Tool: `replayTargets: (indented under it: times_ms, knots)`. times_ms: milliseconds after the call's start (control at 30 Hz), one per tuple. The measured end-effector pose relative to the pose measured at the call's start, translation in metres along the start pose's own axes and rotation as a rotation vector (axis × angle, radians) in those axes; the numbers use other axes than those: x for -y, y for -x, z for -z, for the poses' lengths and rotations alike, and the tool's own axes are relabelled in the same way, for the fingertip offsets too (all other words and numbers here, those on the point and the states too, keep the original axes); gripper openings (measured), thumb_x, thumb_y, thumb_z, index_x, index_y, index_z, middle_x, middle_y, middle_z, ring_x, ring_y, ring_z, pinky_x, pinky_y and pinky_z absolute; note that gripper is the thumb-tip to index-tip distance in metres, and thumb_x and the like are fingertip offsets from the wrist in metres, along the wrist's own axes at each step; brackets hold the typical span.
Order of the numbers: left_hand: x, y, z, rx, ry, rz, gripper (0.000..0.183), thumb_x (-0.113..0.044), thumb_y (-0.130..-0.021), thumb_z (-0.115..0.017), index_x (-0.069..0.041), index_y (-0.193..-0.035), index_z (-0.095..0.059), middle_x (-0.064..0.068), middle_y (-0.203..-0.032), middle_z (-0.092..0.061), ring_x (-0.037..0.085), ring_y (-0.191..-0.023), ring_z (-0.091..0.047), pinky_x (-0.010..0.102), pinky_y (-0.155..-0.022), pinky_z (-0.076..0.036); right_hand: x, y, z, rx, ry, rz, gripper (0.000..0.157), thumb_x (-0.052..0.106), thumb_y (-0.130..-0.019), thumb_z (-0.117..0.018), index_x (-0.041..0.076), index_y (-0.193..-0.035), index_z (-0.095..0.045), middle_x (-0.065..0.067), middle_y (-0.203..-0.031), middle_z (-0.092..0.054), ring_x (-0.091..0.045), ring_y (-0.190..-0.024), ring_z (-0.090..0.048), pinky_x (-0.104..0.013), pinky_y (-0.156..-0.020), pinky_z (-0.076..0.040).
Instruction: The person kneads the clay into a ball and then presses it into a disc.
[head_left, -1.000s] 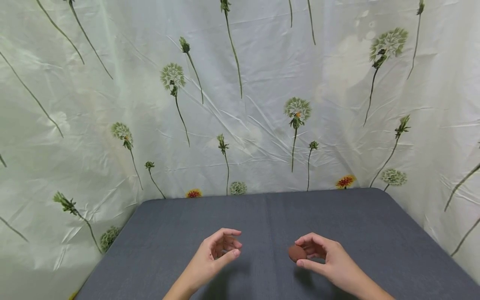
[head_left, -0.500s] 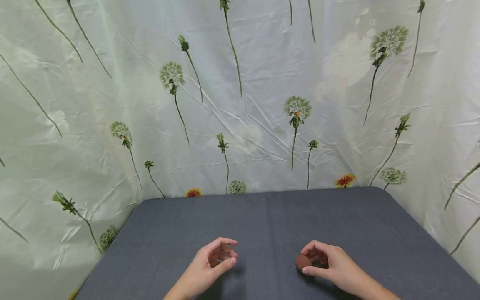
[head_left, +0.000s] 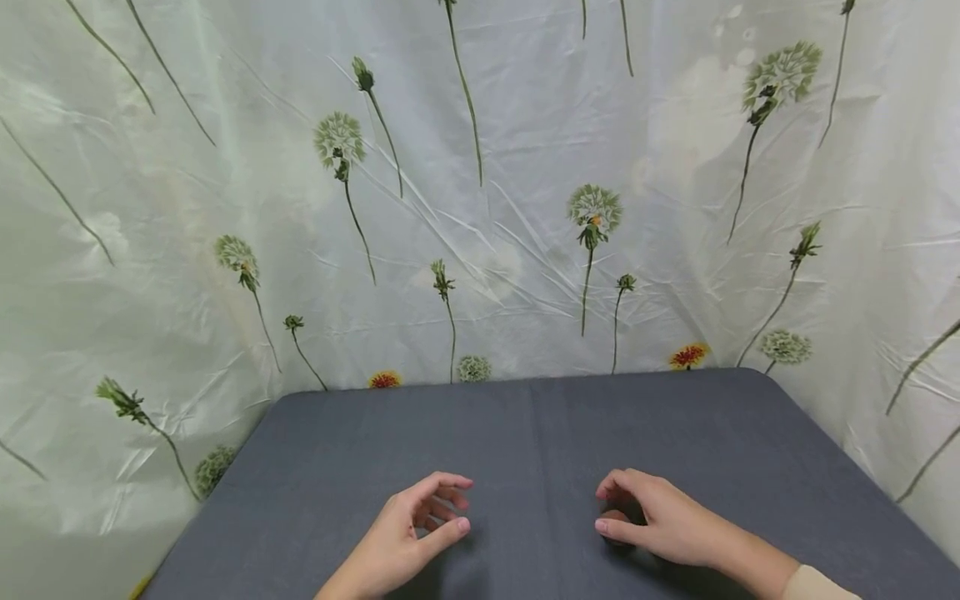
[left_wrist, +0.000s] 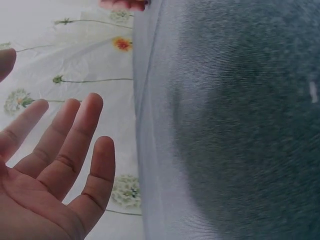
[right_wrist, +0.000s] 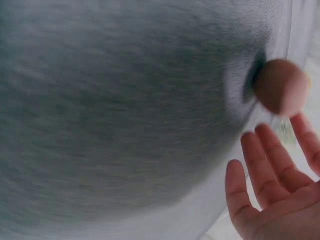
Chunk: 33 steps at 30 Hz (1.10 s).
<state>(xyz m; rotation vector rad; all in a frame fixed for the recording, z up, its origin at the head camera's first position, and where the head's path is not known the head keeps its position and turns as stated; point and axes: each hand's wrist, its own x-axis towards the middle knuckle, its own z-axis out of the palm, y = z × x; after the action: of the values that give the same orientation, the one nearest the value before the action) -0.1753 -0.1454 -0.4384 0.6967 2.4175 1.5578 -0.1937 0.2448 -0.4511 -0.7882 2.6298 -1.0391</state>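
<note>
A smooth brown egg sits low over the grey table, partly hidden behind my right thumb in the head view. Around it my right hand arches, thumb and index finger apart. In the right wrist view the egg shows beyond the fingertips, close to the index finger, with a dark shadow beside it; the thumb is out of that view. My left hand hovers over the table to the left, holding nothing. Its fingers are spread and loosely bent in the left wrist view.
The grey cloth-covered table has rounded far corners and a faint crease down its middle. Behind it and along both sides hangs a pale curtain printed with dandelions.
My right hand has lowered the egg towards the table and its fingers have loosened; the hand now covers more of the egg. My left hand has shifted slightly down and left.
</note>
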Motion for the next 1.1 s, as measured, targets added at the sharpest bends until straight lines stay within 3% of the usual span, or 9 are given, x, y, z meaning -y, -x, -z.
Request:
replayTargets:
  times_ms: [167,300,400,533,733,933,1100]
  knots:
    - [-0.007,0.000,0.005,-0.008,-0.037,-0.056,0.037,-0.029,-0.107,-0.071,-0.023,-0.142,-0.064,0.017,-0.128,-0.070,0.007,-0.099,-0.074,0.028,-0.079,-0.058,0.020,-0.028,-0.012,0.065,0.108,-0.013,0.043,0.046,-0.115,-0.049,0.016,-0.145,-0.058,-0.010,-0.146,-0.058,-0.034,-0.131,-0.060,-0.061,-0.104,-0.050]
    - [-0.009,0.001,0.008,-0.043,-0.086,-0.100,0.035,-0.031,-0.106,-0.071,-0.028,-0.141,-0.065,0.012,-0.125,-0.072,0.006,-0.096,-0.074,0.028,-0.080,-0.059,0.019,-0.044,-0.026,0.135,0.208,-0.002,0.055,0.052,-0.116,-0.040,0.019,-0.159,-0.049,-0.020,-0.169,-0.038,-0.049,-0.157,-0.036,-0.078,-0.116,-0.031]
    - [-0.010,0.001,0.012,-0.058,-0.109,-0.124,0.034,-0.032,-0.107,-0.071,-0.030,-0.140,-0.065,0.008,-0.124,-0.072,0.005,-0.095,-0.074,0.028,-0.082,-0.059,0.014,-0.049,-0.033,0.164,0.238,0.003,0.059,0.056,-0.115,-0.037,0.024,-0.164,-0.044,-0.017,-0.176,-0.026,-0.048,-0.164,-0.021,-0.079,-0.123,-0.019]
    - [-0.012,0.002,0.019,-0.085,-0.136,-0.159,0.033,-0.031,-0.107,-0.070,-0.029,-0.140,-0.065,0.002,-0.122,-0.073,0.004,-0.095,-0.074,0.028,-0.084,-0.060,0.012,-0.058,-0.039,0.162,0.258,0.043,0.058,0.054,-0.116,-0.037,0.027,-0.168,-0.038,-0.016,-0.178,-0.023,-0.048,-0.165,-0.017,-0.081,-0.123,-0.013]
    - [-0.011,0.002,0.026,-0.114,-0.173,-0.199,0.031,-0.031,-0.108,-0.069,-0.032,-0.138,-0.065,-0.005,-0.120,-0.073,0.003,-0.097,-0.074,0.029,-0.086,-0.060,0.007,-0.065,-0.050,0.171,0.301,0.079,0.058,0.053,-0.116,-0.036,0.033,-0.171,-0.032,-0.016,-0.180,-0.018,-0.049,-0.166,-0.011,-0.084,-0.121,-0.010]
    - [-0.010,0.000,0.032,-0.125,-0.188,-0.263,0.029,-0.025,-0.109,-0.068,-0.027,-0.138,-0.066,-0.004,-0.118,-0.073,0.004,-0.100,-0.074,0.030,-0.087,-0.060,0.006,-0.070,-0.057,0.145,0.339,0.102,0.059,0.055,-0.115,-0.038,0.037,-0.171,-0.030,-0.014,-0.180,-0.017,-0.048,-0.166,-0.012,-0.084,-0.121,-0.009]
    - [-0.009,-0.002,0.037,-0.147,-0.198,-0.260,0.029,-0.026,-0.109,-0.068,-0.029,-0.137,-0.066,-0.008,-0.117,-0.073,0.004,-0.100,-0.073,0.030,-0.089,-0.060,0.007,-0.076,-0.060,0.120,0.376,0.122,0.061,0.059,-0.114,-0.040,0.039,-0.170,-0.030,-0.013,-0.180,-0.018,-0.046,-0.166,-0.014,-0.083,-0.121,-0.010]
